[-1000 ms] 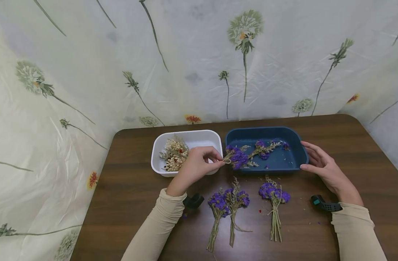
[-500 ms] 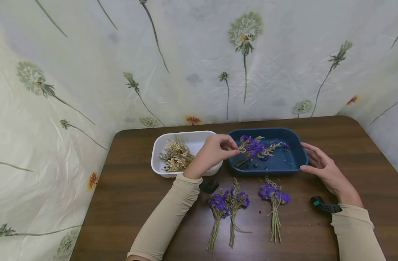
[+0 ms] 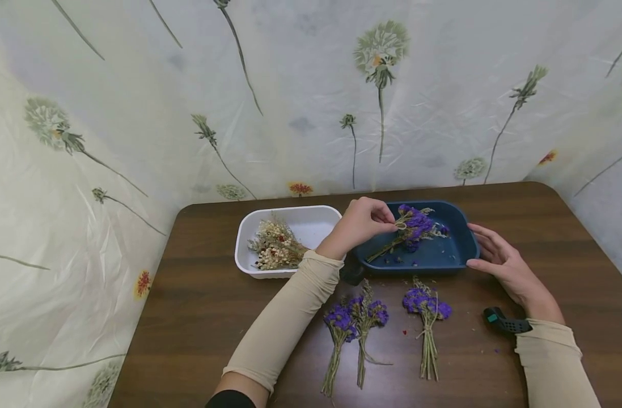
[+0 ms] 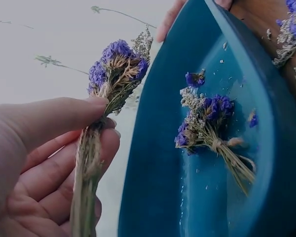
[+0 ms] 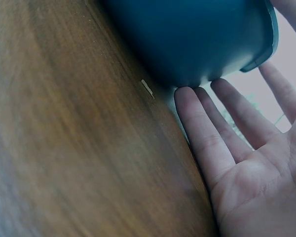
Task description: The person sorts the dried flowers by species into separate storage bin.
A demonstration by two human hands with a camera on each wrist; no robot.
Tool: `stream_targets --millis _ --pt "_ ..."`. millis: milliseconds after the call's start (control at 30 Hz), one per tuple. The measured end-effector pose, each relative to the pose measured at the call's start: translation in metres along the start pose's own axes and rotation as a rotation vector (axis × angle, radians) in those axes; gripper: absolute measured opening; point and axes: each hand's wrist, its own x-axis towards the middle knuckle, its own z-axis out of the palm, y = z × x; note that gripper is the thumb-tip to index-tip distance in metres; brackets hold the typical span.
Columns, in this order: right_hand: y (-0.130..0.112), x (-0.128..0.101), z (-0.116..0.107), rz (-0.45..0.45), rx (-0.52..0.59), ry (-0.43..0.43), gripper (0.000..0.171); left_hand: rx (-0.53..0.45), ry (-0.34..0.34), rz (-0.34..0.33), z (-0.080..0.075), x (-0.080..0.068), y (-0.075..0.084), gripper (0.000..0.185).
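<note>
Over the dark blue tray [image 3: 471, 246], my left hand [image 3: 389, 222] pinches a small bunch of purple dried flowers [image 3: 417, 220] by its tied stems. The left wrist view shows thumb and fingers [image 4: 64, 118] closed round the stems, with the purple heads [image 4: 119, 61] sticking out past them. A second purple bunch [image 4: 207, 126] lies loose inside the tray [image 4: 158, 163]. My right hand [image 3: 488, 248] rests flat against the tray's right end. In the right wrist view its straight fingers [image 5: 212, 123] touch the tray's outer wall [image 5: 187, 39].
Left of the blue tray stands a white tray [image 3: 290, 211] holding beige dried flowers [image 3: 276, 243]. Three tied purple bunches [image 3: 364, 317] lie on the brown table [image 3: 198, 317] near me. A flower-printed plastic sheet [image 3: 290, 85] walls the back and sides.
My left hand has carried the purple bunch right and away from me, from the blue tray's left rim to over its middle. The right hand has stayed against the tray.
</note>
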Motion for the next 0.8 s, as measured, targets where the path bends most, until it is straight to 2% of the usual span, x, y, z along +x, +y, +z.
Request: stream_targets --millis 200,400,567,800 --pt "0.001 -0.001 0.001 -0.004 0.001 -0.006 0.075 -0.003 -0.006 -0.014 0.009 0.019 0.0 0.007" --pt "0.003 -0.002 0.001 -0.009 -0.009 0.0 0.075 -0.005 -0.013 -0.066 0.019 0.034 -0.004 0.007" --pt "0.003 -0.001 0.0 -0.028 -0.005 0.001 0.075 0.017 -0.018 -0.115 0.029 0.043 -0.009 0.008" --pt "0.001 0.0 -0.001 -0.03 -0.017 0.006 0.075 0.043 -0.042 -0.147 0.038 0.053 -0.011 0.008"
